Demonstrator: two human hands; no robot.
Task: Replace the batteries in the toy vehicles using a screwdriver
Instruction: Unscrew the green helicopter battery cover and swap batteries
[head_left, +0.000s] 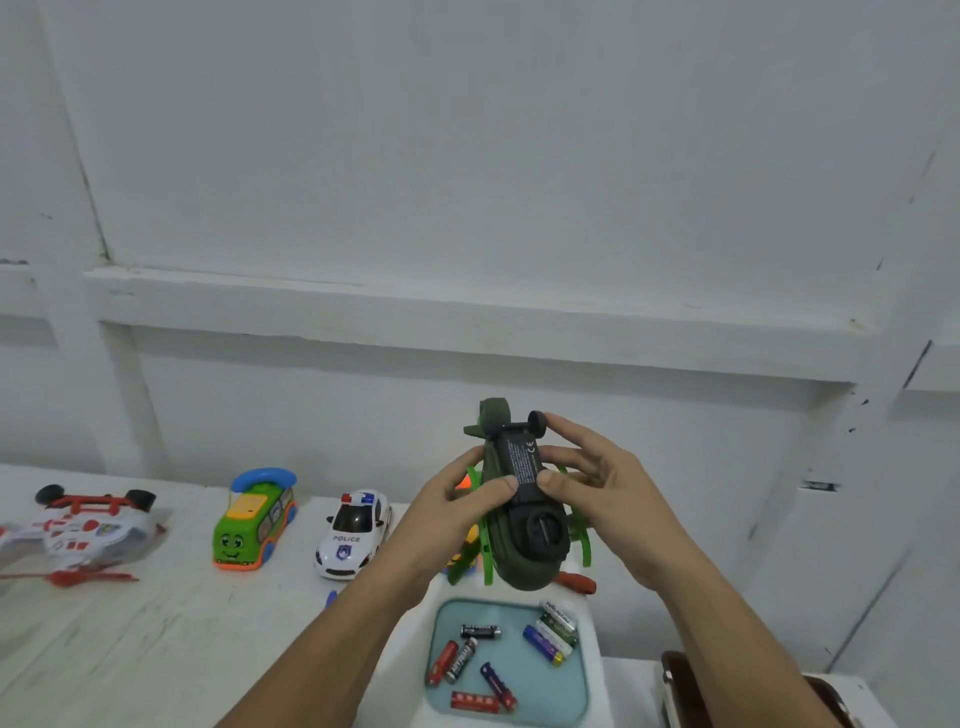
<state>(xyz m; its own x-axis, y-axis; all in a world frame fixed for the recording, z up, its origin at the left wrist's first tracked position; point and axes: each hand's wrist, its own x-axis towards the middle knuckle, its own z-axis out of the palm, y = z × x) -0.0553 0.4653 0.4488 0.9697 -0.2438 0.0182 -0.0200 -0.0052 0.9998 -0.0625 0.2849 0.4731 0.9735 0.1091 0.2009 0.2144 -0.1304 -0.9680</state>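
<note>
Holding entry, step in hand: green helicopter, belly up, raised above the tray at centre right; left hand curls round the fuselage from the left, thumb pressed on the black battery cover; right hand grips from the right, thumb on the same cover and fingers spread along the far side beside a black wheel; the two thumbs nearly meet; neither hand holds a tool.

Judged step: working the cover with the thumbs, whether off or back on cannot be told; no screw can be made out. To do it well: keep the left grip firm on the body, not on the thin light-green blades; press both thumbs evenly, so the cover moves straight and does not jam; stay over the tray, so anything that drops lands there; if the cover will not move, look for a screw and take up the screwdriver, its red handle showing just behind the toy.

Count, left to right on the bench: white and red helicopter, one, upturned; green bus, one, upright; police car, one, upright; green helicopter, one, in hand; screwdriver, one seen; tray, one; batteries loose in it, about eight, with five on the left and a packed cluster of roughly three on the right.
</note>
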